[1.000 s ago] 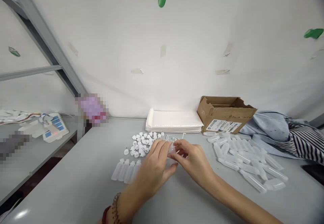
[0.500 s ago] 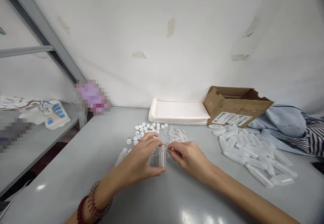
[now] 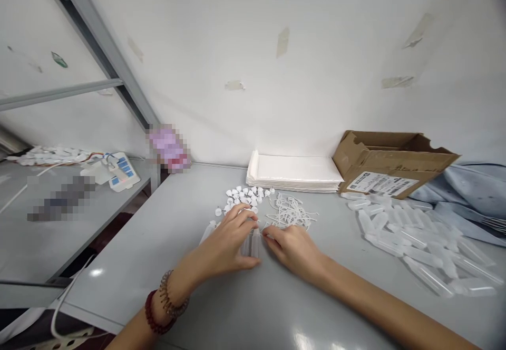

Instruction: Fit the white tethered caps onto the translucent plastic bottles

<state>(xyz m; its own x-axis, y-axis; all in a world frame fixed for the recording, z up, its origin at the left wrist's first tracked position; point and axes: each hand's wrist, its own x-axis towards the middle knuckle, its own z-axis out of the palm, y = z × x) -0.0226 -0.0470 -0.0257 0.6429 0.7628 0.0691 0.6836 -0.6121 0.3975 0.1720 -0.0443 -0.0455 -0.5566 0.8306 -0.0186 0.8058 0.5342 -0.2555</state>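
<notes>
My left hand [image 3: 231, 239] is curled around a small clear plastic bottle [image 3: 256, 244]. Its fingers are near the bottle's top and its thumb is at the bottom end. Another translucent shape shows behind the bottle, partly covered by the hand. Close to the bottle's top, my right hand [image 3: 286, 244] has its thumb and fingers pinched together; what lies between them is too small to make out. White cord loops [image 3: 292, 210] lie just beyond the right hand. Small white caps [image 3: 239, 196] are scattered beyond the left hand, which partly hides more bottles [image 3: 207, 231].
Many clear bottles [image 3: 415, 239] lie heaped at the right. Behind them stands an open cardboard box [image 3: 395, 163] beside a stack of white padded envelopes [image 3: 296, 173]. Light blue cloth [image 3: 474, 192] lies at far right. A lower surface on the left holds a white-and-blue device [image 3: 123, 172].
The view has turned left, so the scene sits further right. My right fingers remain pinched beside the bottle, while my left hand stays around it.
</notes>
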